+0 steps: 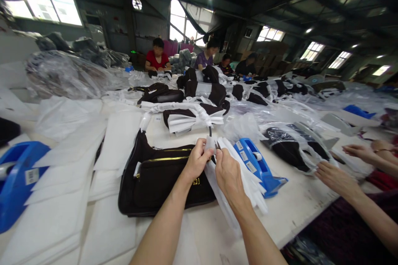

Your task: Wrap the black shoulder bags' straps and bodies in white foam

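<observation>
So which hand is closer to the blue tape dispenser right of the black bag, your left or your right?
Right. The right hand is just left of the blue tape dispenser, not touching it. The left hand is farther left.

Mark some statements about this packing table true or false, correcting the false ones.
1. The left hand and right hand meet at the white wrap. True.
2. The black bag has a silver zip. False: the zip is gold.
3. A person in a red shirt is across the table. True.
4. No blue dispenser is left of the bag. False: one blue dispenser is there.
</observation>
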`<state>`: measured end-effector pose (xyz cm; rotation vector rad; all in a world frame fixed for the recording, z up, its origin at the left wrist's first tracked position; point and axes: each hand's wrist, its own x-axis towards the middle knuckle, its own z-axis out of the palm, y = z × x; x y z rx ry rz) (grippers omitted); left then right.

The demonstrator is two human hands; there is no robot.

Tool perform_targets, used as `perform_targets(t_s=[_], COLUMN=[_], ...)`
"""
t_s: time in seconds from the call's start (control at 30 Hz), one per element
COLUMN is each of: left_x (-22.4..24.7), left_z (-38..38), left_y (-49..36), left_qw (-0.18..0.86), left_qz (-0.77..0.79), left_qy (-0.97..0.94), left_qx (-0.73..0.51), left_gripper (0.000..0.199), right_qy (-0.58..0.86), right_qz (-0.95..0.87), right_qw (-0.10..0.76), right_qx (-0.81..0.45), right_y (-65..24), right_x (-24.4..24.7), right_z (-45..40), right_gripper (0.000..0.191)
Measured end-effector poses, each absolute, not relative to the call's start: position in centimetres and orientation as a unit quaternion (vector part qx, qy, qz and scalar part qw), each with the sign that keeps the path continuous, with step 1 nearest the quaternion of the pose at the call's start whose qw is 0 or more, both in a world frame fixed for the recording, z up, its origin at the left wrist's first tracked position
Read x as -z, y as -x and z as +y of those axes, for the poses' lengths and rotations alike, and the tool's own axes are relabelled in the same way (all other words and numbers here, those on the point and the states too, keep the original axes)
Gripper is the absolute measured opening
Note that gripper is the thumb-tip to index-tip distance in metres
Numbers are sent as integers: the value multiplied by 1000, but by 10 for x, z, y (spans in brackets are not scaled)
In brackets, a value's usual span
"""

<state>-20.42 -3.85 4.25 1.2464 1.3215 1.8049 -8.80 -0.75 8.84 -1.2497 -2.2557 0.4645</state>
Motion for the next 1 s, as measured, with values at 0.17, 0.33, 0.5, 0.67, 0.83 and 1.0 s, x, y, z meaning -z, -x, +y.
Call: perform_targets(t_s=[0.17, 0.33, 0.5, 0.67, 0.83, 1.0], left_x=[-45, -46, -46, -46, -45, -45], left_z=[-40, -40, -38, -36, -34, -36], left_y=[203, 203, 204, 207, 213, 209], left_qw=[263, 242, 235, 271, 283, 257], left_qz=[514, 525, 539, 508, 480, 487], left_qy=[-478, -490, -495, -465, -435, -440], left_qx=[-662, -653, -640, -673, -708, -709], left_gripper=[28, 24, 25, 32, 36, 36], right_qy=[461, 495, 486, 411, 428, 637], right_qz=[-823, -827, -816, -791, -752, -685], right_qw=[279, 231, 256, 344, 422, 338], right_qx=[-181, -130, -179, -295, -268, -107], right_y=[94, 95, 94, 81, -5, -120], right_x=[-87, -89, -85, -81, -72, -27], right_z=[-5, -3, 6, 11, 19, 84], right_gripper=[35, 34, 45, 62, 60, 59])
